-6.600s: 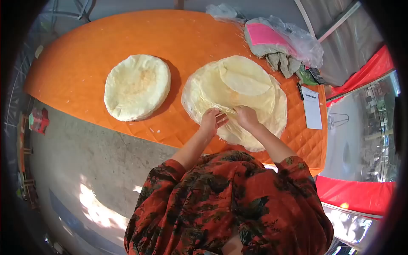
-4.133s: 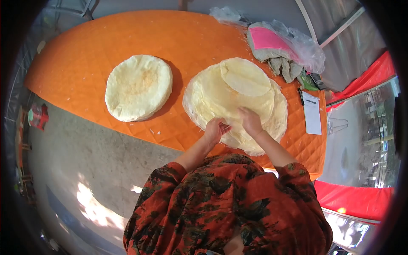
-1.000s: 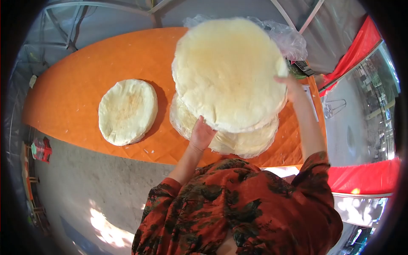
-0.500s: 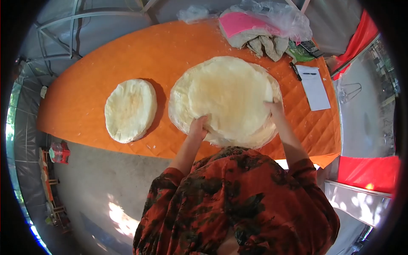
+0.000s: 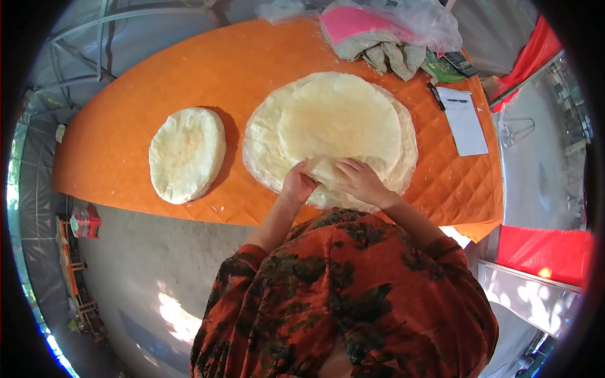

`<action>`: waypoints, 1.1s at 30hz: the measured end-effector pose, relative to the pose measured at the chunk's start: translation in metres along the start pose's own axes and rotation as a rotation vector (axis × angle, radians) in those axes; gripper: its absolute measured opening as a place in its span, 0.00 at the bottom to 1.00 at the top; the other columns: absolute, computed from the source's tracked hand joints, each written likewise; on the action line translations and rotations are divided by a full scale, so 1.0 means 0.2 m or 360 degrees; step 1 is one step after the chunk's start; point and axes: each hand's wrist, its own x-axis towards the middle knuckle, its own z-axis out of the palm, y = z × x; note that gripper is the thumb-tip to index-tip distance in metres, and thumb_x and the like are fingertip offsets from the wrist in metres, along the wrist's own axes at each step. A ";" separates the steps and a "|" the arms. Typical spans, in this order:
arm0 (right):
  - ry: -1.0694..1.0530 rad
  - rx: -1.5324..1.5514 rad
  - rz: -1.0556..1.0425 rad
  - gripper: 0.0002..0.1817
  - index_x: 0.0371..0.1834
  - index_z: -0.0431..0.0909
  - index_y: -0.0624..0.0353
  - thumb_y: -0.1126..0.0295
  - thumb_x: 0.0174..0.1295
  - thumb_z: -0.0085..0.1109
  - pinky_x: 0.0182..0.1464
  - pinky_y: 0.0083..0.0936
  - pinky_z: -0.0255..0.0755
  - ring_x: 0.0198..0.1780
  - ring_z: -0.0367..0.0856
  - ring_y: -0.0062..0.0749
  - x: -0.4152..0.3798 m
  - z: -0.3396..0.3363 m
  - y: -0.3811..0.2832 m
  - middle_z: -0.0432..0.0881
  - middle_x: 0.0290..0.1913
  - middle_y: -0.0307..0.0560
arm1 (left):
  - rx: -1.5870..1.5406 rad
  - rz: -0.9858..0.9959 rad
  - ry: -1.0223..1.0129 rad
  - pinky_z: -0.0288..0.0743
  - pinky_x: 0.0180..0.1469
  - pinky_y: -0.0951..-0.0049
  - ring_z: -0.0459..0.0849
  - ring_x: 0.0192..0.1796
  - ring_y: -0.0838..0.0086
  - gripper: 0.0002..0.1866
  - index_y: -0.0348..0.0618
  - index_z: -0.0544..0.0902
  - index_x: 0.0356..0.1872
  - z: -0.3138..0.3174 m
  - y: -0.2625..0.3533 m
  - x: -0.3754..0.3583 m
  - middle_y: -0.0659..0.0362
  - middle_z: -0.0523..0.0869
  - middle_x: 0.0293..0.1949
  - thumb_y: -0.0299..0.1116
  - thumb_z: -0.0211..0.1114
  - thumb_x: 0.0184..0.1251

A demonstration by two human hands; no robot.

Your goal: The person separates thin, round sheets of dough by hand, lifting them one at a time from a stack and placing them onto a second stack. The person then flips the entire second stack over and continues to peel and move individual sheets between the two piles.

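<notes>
A broad stack of thin, pale, round flatbread sheets (image 5: 265,135) lies in front of me, its rims ragged and slightly translucent. The near edge of the top flatbread sheet (image 5: 340,126) is turned up and folded back over itself. My left hand (image 5: 299,183) pinches the left end of this fold, thumb on top. Just to the right, my right hand (image 5: 364,181) holds the same fold, palm down, fingers on its far side and thumb toward my body. A smaller, thick round stack of similar sheets (image 5: 187,155) sits apart on the left.
An orange quilted cloth (image 5: 189,69) covers the table. At the back lie a pink and beige cloth bundle (image 5: 365,28), clear plastic (image 5: 428,22) and a calculator (image 5: 460,63). A notepad (image 5: 465,126) with pens is at right. A red stool (image 5: 88,220) stands on the floor at left.
My right hand has left the right rim and moved left to the near edge, beside my left hand. The top sheet's near edge is now folded up. My left hand has shifted only slightly.
</notes>
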 end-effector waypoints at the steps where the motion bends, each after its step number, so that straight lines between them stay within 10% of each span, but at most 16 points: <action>1: -0.0003 0.0001 0.0009 0.27 0.60 0.69 0.61 0.61 0.60 0.58 0.64 0.39 0.63 0.65 0.67 0.47 0.01 0.02 0.02 0.71 0.62 0.52 | -0.0041 -0.0036 -0.0026 0.66 0.64 0.50 0.73 0.63 0.57 0.24 0.38 0.69 0.62 0.00 0.01 -0.01 0.50 0.75 0.62 0.42 0.52 0.71; 12: -0.0281 0.0489 0.0617 0.22 0.60 0.71 0.60 0.70 0.62 0.52 0.60 0.37 0.68 0.62 0.71 0.47 0.08 -0.04 0.05 0.75 0.59 0.54 | -0.0199 -0.0110 -0.0431 0.70 0.57 0.51 0.76 0.58 0.54 0.25 0.38 0.71 0.59 -0.15 0.01 -0.01 0.49 0.76 0.59 0.29 0.55 0.57; 33: 0.0216 -0.0336 0.0057 0.21 0.56 0.73 0.63 0.76 0.57 0.49 0.63 0.36 0.64 0.63 0.70 0.43 0.08 0.17 -0.03 0.74 0.58 0.51 | -0.0031 0.0059 0.0001 0.77 0.41 0.57 0.80 0.37 0.64 0.19 0.40 0.68 0.50 -0.19 -0.04 0.04 0.53 0.80 0.36 0.14 0.53 0.57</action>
